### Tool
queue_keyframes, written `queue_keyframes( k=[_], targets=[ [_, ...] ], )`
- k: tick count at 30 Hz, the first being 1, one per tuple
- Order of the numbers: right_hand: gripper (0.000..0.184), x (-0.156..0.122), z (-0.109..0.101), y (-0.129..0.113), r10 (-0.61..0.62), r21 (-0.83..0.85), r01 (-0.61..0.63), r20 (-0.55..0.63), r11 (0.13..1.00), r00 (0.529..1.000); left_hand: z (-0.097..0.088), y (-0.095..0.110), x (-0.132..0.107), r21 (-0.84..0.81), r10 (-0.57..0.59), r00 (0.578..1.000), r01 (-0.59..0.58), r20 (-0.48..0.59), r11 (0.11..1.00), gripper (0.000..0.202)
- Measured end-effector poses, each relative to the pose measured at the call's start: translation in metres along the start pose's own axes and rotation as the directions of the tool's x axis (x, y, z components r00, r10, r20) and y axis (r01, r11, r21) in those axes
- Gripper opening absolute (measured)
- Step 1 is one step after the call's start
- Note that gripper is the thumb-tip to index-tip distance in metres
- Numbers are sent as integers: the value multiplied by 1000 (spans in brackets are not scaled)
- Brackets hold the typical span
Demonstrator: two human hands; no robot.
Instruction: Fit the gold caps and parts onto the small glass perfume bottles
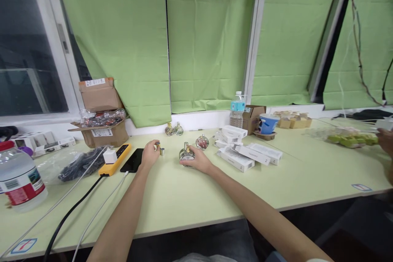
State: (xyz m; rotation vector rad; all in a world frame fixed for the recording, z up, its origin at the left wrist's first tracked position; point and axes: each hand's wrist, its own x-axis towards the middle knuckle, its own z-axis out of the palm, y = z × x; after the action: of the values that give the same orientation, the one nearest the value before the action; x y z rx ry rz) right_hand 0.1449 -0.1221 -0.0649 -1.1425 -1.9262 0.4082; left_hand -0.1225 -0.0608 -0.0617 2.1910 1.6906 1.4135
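Note:
My right hand (199,160) is closed around the side of a round clear perfume bottle (185,154), which stands upright on the table with its silver spray neck uncovered. To the left, my left hand (150,154) pinches a small metallic bottle cap (158,145) between thumb and fingers. A second silver cap (162,152) stands on the table right beside those fingertips. Just behind my right hand sits another round perfume bottle (202,142) with reddish contents, tilted. Two more small bottles, one amber-green (169,129) and one green (178,129), stand near the wall.
White flat boxes (236,159) lie piled on the right, before a water bottle (237,110) and a blue tub (267,124). On the left are a black phone (132,160), a yellow power strip (115,161), cables and a large jug (21,180). Another person's hand (385,141) shows far right.

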Motion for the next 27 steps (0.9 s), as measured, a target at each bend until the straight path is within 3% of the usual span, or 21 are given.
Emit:
queue_keyframes(
  k=[14,27],
  targets=[
    [63,0,2,1,-31,-14,31,-28,999,999,1,0,0,-4,16,1000,-16,1,1000,25],
    [72,-1,0,0,-5,3,5,-12,1000,1000,4,-5,2,-85,19,1000,-19,1,996,21]
  ],
)
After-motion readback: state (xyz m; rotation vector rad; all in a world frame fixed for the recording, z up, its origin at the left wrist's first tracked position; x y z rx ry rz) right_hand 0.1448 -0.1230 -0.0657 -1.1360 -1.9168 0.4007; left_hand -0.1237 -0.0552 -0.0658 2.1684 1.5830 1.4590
